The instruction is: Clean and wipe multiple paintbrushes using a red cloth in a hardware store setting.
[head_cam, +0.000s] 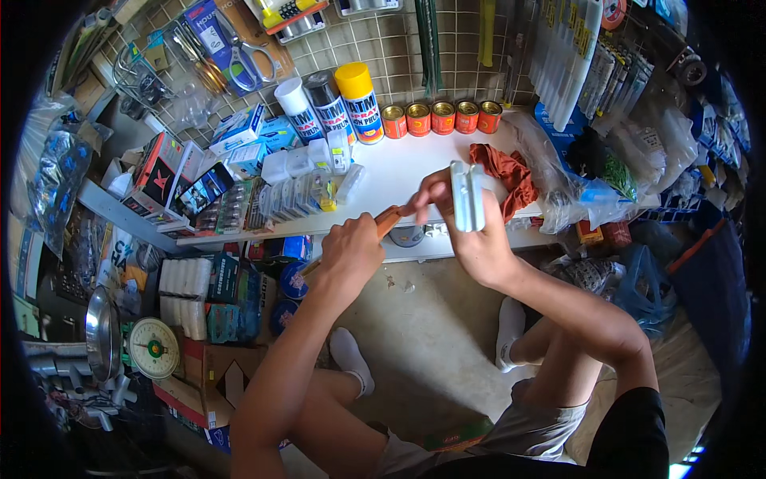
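My left hand (353, 248) is closed around an orange-brown, bar-like tool handle (387, 221), whose far end points up and right; most of the tool is hidden by the fist. Fingers of my right hand (479, 239) reach left to that far end and appear to touch it. A short channel-shaped metal piece (467, 197) is held upright in the same right hand, against the palm side. Both hands are over the front edge of the white shelf (413, 170). Just behind the right hand lies a crumpled rust-red cloth (508, 179).
Spray cans (362, 105), small red tins (443, 120) and clear plastic boxes (299, 191) stand on the shelf. A phone (205, 188) leans at the left. Below it are a dial scale (154, 348) and a cardboard box (224, 377). Plastic bags (643, 287) lie right.
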{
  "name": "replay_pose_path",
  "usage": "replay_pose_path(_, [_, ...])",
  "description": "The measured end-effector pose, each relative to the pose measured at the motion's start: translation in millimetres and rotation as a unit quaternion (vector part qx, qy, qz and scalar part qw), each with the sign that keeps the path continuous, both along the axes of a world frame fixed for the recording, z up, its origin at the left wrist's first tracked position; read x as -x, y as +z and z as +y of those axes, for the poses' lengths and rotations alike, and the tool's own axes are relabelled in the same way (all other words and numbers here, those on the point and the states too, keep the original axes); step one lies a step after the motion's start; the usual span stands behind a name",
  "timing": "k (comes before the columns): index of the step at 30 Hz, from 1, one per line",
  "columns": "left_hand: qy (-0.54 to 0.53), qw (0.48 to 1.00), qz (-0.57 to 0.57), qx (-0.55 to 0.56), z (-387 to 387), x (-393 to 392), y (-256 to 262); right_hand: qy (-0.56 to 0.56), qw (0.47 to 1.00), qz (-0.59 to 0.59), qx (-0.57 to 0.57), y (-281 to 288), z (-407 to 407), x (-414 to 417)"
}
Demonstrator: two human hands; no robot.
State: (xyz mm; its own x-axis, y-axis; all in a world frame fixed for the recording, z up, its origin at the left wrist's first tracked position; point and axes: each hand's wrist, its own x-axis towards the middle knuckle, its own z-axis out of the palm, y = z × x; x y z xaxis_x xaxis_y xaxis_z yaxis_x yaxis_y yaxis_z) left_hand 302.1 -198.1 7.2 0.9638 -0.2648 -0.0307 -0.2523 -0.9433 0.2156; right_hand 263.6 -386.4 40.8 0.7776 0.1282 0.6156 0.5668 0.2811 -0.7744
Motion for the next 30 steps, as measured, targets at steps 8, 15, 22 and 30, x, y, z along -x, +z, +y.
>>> replay_pose_path(8, [-0.138, 0.955, 0.260, 0.018, -0.1, -11.4, -8.0, 0.007, 0.984, 0.174, 0.032, 3.1, -40.3, -39.1])
replay_pose_path(15, [-0.101, 0.962, 0.251, -0.018, -4.5, -7.0, -3.3, -0.082, 0.984, 0.161, 0.001, 20.8, -44.7, -42.9])
replay_pose_path(22, [-0.110, 0.869, 0.480, -0.056, 38.7, -0.9, -47.4, -0.412, 0.841, 0.256, 0.240, -109.2, -161.7, -140.6])
replay_pose_path(30, [-0.043, 0.875, 0.482, -0.026, 87.5, 15.7, -38.7, -0.179, 0.869, 0.329, 0.323, -126.7, -48.2, -142.3])
